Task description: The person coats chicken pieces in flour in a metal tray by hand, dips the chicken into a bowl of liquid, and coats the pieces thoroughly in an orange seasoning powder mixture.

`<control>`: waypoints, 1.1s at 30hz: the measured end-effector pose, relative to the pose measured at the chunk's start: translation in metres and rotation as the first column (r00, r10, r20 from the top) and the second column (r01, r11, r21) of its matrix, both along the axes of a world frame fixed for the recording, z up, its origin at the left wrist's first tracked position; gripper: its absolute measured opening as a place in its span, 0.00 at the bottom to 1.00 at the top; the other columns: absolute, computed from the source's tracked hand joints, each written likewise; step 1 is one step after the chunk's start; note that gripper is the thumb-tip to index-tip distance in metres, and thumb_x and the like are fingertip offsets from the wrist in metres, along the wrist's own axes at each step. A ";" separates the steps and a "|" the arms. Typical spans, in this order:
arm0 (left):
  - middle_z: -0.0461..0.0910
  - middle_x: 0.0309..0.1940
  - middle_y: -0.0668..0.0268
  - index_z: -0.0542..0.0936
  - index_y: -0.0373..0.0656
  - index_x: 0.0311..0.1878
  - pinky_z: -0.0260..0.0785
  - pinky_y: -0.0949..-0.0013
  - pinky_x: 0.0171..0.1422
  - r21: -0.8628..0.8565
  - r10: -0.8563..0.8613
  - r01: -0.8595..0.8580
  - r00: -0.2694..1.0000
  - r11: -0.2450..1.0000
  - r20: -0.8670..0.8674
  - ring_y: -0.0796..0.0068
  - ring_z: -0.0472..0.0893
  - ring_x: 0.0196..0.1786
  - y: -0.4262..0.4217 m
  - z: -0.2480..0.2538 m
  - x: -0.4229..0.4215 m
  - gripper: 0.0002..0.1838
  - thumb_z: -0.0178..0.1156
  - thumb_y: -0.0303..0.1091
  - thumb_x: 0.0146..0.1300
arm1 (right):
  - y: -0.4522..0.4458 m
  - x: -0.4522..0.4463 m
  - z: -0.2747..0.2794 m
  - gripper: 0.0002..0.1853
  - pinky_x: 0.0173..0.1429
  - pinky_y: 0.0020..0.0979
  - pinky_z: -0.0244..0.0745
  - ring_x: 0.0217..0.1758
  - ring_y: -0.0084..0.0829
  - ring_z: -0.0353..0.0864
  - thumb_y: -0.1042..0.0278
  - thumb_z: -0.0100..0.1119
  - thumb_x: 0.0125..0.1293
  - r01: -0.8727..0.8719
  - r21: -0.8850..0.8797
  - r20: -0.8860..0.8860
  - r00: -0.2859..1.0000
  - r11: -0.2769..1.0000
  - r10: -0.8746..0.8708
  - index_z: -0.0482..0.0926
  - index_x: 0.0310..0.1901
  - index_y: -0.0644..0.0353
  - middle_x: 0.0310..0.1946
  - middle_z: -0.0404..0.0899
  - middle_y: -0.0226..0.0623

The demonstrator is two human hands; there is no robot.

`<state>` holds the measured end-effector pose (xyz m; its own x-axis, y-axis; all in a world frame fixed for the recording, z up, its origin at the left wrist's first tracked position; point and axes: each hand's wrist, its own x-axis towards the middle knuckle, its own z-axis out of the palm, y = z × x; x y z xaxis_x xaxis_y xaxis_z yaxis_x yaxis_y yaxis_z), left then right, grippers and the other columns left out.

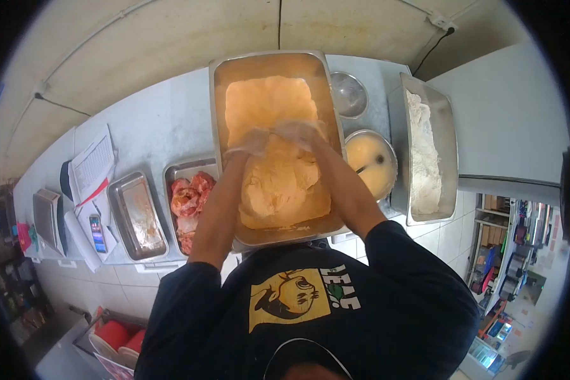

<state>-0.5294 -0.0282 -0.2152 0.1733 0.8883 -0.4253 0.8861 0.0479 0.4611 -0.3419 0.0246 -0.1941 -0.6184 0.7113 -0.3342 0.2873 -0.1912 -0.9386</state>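
Observation:
A deep metal tray holds orange-yellow powder, smooth at the far end and heaped in lumps nearer my body. Over the middle of the powder are both hands, side by side, in thin clear gloves. My left hand touches the powder left of centre, and my right hand is just to its right. Motion blur and powder hide the fingers of both, so whether they hold anything cannot be made out.
To the left are a tray of raw meat, a stained metal tray, a phone and papers. On the right stand an empty-looking bowl, a bowl of yellow liquid and a white flour bin.

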 end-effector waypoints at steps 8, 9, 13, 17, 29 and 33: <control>0.58 0.70 0.38 0.45 0.47 0.77 0.70 0.55 0.62 0.027 0.130 -0.128 0.975 0.991 -0.178 0.43 0.75 0.61 -0.143 0.156 0.057 0.63 0.72 0.57 0.43 | -0.103 0.051 0.098 0.49 0.58 0.41 0.75 0.62 0.47 0.73 0.54 0.71 0.50 -0.785 0.400 0.855 0.505 0.473 0.114 0.55 0.73 0.49 0.62 0.69 0.53; 0.58 0.69 0.36 0.41 0.48 0.78 0.70 0.55 0.63 -0.017 0.168 -0.175 0.966 0.984 -0.197 0.42 0.74 0.61 -0.141 0.155 0.065 0.66 0.73 0.56 0.41 | -0.114 0.048 0.092 0.52 0.59 0.42 0.75 0.63 0.49 0.72 0.56 0.71 0.50 -0.810 0.412 0.893 0.450 0.418 -0.007 0.50 0.75 0.47 0.63 0.67 0.54; 0.57 0.71 0.40 0.42 0.53 0.78 0.71 0.56 0.61 -0.046 0.332 -0.347 0.923 0.937 -0.195 0.46 0.73 0.63 -0.114 0.130 0.072 0.66 0.75 0.51 0.40 | -0.110 0.024 0.080 0.57 0.57 0.43 0.75 0.59 0.53 0.74 0.65 0.70 0.50 -0.606 0.419 0.888 0.428 0.676 -0.167 0.41 0.77 0.43 0.62 0.65 0.59; 0.66 0.67 0.44 0.49 0.54 0.78 0.70 0.55 0.63 -0.168 0.442 -0.443 0.896 0.881 -0.048 0.50 0.73 0.64 -0.086 0.097 0.052 0.59 0.72 0.49 0.44 | -0.073 0.025 0.011 0.45 0.51 0.39 0.78 0.48 0.46 0.81 0.72 0.64 0.53 -0.409 0.586 0.752 0.596 0.699 -0.282 0.53 0.74 0.54 0.50 0.77 0.52; 0.72 0.63 0.53 0.61 0.50 0.73 0.69 0.57 0.63 -0.362 0.092 -0.147 0.982 0.921 -0.163 0.51 0.74 0.63 -0.055 0.139 0.018 0.43 0.63 0.44 0.52 | -0.068 0.024 0.121 0.25 0.57 0.44 0.74 0.54 0.45 0.78 0.57 0.64 0.61 -0.848 0.130 0.964 0.229 0.514 0.135 0.74 0.53 0.68 0.45 0.80 0.51; 0.77 0.55 0.54 0.74 0.43 0.61 0.74 0.54 0.56 0.311 0.222 -0.100 0.896 0.945 -0.386 0.56 0.78 0.58 -0.066 0.061 0.057 0.28 0.61 0.41 0.57 | -0.085 0.028 0.045 0.24 0.63 0.42 0.70 0.62 0.44 0.73 0.55 0.61 0.62 -0.580 0.458 0.855 0.496 0.674 -0.154 0.75 0.53 0.65 0.53 0.77 0.49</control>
